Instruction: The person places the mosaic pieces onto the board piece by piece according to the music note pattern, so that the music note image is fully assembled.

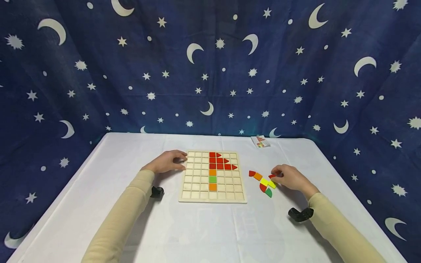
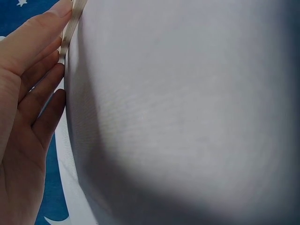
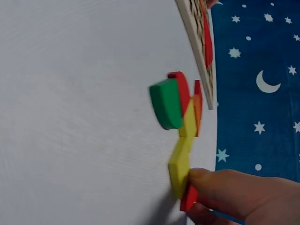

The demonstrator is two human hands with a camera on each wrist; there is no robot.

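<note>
A square wooden grid board (image 1: 210, 200) lies on the white table, with red, orange and green tiles in some of its cells. At its left edge, my left hand (image 1: 166, 161) rests its fingertips and thumb, the fingers only slightly bent. My right hand (image 1: 291, 176) is right of the board, pinching a red tile (image 3: 189, 198) between thumb and fingers; that tile's full shape is partly covered. Close by lie a yellow tile (image 1: 272, 184), a second yellow tile (image 1: 264, 181), an orange tile (image 1: 258, 176), a green rounded tile (image 1: 269, 192) and a red rounded tile (image 1: 263, 187).
Another red tile (image 1: 252, 173) lies at the left end of the loose group. A small printed card (image 1: 260, 141) sits near the table's back edge. Behind the table (image 1: 210, 233) hangs a dark blue curtain (image 1: 184, 91) with moons and stars.
</note>
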